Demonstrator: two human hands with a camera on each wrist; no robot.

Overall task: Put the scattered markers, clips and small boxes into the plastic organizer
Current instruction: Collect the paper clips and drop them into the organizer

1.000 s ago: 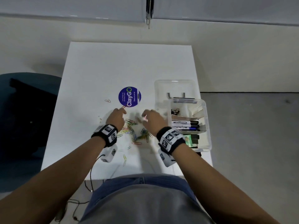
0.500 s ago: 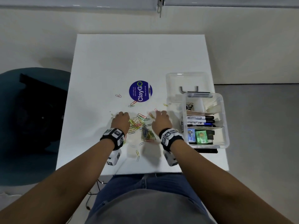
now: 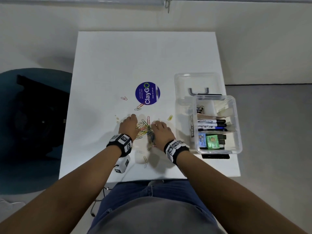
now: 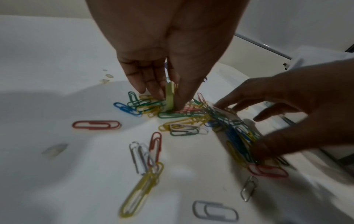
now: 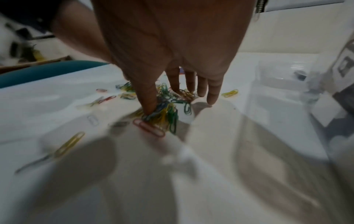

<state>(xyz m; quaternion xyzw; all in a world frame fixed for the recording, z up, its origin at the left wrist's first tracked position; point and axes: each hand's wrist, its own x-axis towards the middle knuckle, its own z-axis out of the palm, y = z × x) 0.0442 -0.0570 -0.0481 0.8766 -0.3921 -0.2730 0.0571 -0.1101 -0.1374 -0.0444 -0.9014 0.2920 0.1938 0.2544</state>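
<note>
A heap of coloured paper clips (image 3: 145, 130) (image 4: 191, 118) (image 5: 164, 115) lies on the white table (image 3: 118, 56) between my two hands. My left hand (image 3: 129, 126) (image 4: 166, 100) points its fingers down at the heap's left side and pinches a pale yellow-green clip (image 4: 170, 97) between thumb and fingers. My right hand (image 3: 160, 130) (image 5: 172, 98) has straight, spread fingers on the heap's right side, its thumb pressing on clips. The clear plastic organizer (image 3: 238, 125) stands to the right, holding markers (image 3: 211, 124) and small boxes (image 3: 211, 141).
Stray clips lie apart from the heap: one (image 3: 124, 98) at the far left, a yellow one (image 3: 170, 117) by the organizer, two (image 3: 145, 160) near the table's front edge. A clear lid (image 3: 185, 78) lies behind the organizer. A round purple sticker (image 3: 147, 93) marks the table's middle. A teal chair (image 3: 33, 115) stands left.
Both hands have drawn closer together, and the clips between them are bunched into a tighter heap. The head view has shifted.
</note>
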